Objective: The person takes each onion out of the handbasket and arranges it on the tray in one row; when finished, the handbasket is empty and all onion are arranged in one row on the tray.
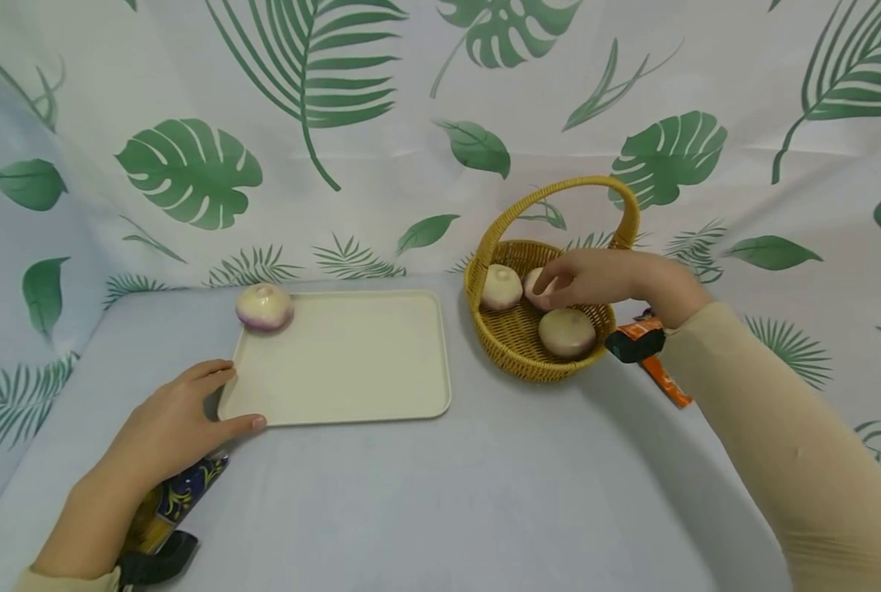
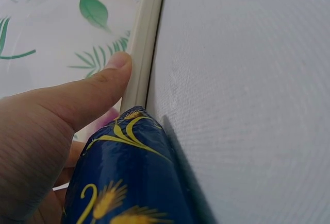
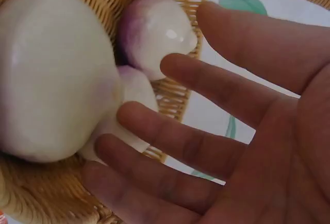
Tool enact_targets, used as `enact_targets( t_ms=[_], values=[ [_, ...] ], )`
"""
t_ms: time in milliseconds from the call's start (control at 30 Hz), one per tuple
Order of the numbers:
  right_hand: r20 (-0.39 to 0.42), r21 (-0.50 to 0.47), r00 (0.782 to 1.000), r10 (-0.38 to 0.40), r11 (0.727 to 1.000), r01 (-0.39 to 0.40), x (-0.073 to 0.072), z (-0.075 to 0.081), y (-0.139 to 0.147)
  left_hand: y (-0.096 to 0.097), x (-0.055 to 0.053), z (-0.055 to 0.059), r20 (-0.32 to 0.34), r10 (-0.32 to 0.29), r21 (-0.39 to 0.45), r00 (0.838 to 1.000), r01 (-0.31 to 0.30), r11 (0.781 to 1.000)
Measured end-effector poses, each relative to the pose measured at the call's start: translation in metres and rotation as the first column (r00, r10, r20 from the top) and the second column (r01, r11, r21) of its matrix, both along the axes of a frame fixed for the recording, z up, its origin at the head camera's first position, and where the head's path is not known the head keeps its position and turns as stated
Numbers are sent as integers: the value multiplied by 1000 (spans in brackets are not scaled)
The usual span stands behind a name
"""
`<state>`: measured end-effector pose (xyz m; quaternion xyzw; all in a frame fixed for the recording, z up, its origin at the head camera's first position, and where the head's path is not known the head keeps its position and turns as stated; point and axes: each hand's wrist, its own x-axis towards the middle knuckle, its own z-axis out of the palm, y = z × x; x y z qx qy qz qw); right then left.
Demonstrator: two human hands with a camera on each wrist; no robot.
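Note:
My left hand rests at the near-left corner of a cream tray, thumb along its near rim and fingers at its left side. In the left wrist view, the straight thumb touches the tray's edge. One white-and-purple turnip sits at the tray's far-left corner. My right hand reaches into a wicker basket, its fingers over the rear turnip. Two more turnips lie there, a left one and a front one. The right wrist view shows the fingers spread, with nothing gripped.
The basket's tall handle arches over its opening. A blue packet with yellow wheat print is under my left wrist. An orange packet lies right of the basket. A leaf-patterned cloth hangs behind the grey tabletop.

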<state>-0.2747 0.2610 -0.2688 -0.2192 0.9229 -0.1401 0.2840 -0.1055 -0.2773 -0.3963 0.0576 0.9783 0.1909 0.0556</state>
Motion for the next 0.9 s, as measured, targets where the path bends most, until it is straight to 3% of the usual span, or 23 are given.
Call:
enact_targets(
  t_ms=[300,900],
  values=[
    [124,54,992,21,998,-28,-8,-5,2,1,1,0,-9,0,-1,1000,0,1000],
    [156,13,987,46,999,-48,-18,-14,21,0,0,-1,-6,2,-7,1000,-2,1000]
  ],
)
